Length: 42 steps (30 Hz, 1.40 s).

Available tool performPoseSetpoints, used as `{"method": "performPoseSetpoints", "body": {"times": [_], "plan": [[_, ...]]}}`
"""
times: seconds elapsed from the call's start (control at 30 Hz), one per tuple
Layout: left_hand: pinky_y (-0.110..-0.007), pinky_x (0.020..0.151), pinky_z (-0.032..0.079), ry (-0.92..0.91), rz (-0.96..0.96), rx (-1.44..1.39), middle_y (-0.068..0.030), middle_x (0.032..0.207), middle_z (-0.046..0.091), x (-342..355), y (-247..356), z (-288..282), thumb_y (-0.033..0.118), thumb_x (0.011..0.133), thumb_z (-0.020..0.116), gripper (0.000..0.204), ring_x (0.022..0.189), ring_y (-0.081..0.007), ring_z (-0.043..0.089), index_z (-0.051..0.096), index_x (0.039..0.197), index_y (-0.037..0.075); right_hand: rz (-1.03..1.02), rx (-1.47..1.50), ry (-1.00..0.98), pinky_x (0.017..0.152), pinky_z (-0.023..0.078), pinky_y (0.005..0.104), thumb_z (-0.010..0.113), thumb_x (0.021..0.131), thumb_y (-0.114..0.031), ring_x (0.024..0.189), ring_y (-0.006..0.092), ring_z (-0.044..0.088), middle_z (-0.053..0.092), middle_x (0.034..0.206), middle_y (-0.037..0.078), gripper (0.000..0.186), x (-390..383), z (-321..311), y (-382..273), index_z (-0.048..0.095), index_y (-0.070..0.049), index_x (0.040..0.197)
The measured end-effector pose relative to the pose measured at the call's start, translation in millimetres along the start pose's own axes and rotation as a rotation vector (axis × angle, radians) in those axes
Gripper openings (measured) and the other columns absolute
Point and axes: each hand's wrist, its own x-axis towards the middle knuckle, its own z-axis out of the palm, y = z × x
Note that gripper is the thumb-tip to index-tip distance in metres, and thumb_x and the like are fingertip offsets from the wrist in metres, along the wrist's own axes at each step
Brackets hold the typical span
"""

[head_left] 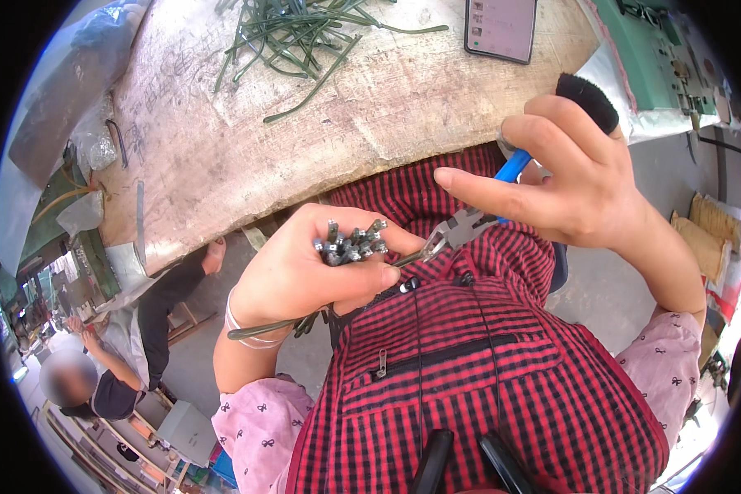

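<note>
At frame centre, left hand (pixel 305 272) fingers are clasping a bundle of metal-tipped green wires (pixel 350 244); right hand (pixel 576 177) fingers are gripping blue-handled steel pliers (pixel 461 229).

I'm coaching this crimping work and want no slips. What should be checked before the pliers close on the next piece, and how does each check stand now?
1. Bundle of green wires with metal tips gripped in left hand: ok.
2. Blue-handled pliers held in right hand: ok.
3. Plier nose meets a single wire at the bundle: ok, though which tip cannot be told.
4. Left thumb kept away from the nose: not ok, it lies close.
5. Spare green wires on the wooden bench: ok.
</note>
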Motion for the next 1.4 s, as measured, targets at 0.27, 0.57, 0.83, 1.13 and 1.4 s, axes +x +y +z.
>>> {"method": "performPoseSetpoints", "body": {"times": [0.27,0.57,0.83,1.13,1.4], "plan": [[-0.02,0.047,0.034,0.086,0.06,-0.011,0.001,0.063,0.06,-6.9,-6.4,7.4,-0.002,0.082,0.067,0.027,0.051,-0.0034,0.048,0.071,0.108,-0.003,0.145,0.13,-0.17,0.044,0.031,0.0298,0.066,0.063,-0.016,0.064,0.017,0.047,0.043,0.074,0.0,0.045,-8.6,-6.2,-12.2,0.07,-0.027,0.106],[-0.02,0.045,0.031,0.166,0.142,-0.086,0.0023,0.062,0.057,-4.7,-13.0,10.8,-0.004,0.082,0.067,0.028,0.051,-0.002,0.047,0.069,0.11,-0.005,0.403,0.17,-0.071,0.054,0.037,0.0329,0.071,0.059,-0.008,0.069,0.0224,0.05,0.05,0.079,0.003,0.054,-20.4,13.2,-38.6,0.074,-0.022,0.111],[-0.016,0.038,0.03,0.23,0.411,-0.43,-0.0019,0.073,0.059,17.7,-27.8,14.6,0.011,0.09,0.064,0.027,0.046,-0.0031,0.045,0.059,0.115,0.001,0.88,0.584,0.023,0.067,0.045,0.0346,0.064,0.063,0.004,0.074,0.024,0.055,0.057,0.081,0.007,0.054,-49.1,14.0,-45.5,0.067,-0.009,0.115],[-0.036,0.074,0.051,1.111,0.454,1.391,-0.0115,0.095,0.071,110.6,32.7,-47.8,0.027,0.084,0.077,0.034,0.082,-0.024,0.066,0.067,0.105,0.002,0.722,0.683,-0.072,0.071,0.047,0.039,0.07,0.062,-0.001,0.082,0.0288,0.057,0.059,0.087,0.009,0.051,-33.1,23.2,-68.0,0.067,-0.009,0.112],[-0.021,0.048,0.04,0.859,1.282,-0.078,-0.0107,0.082,0.066,26.6,5.7,-4.0,0.005,0.094,0.061,0.013,0.055,-0.0082,0.052,0.058,0.106,-0.001,1.655,1.868,0.192,0.085,0.046,0.0262,0.063,0.091,-0.006,0.092,0.0102,0.057,0.058,0.101,0.003,0.062,-44.0,17.8,-86.6,0.037,-0.007,0.147]]}}
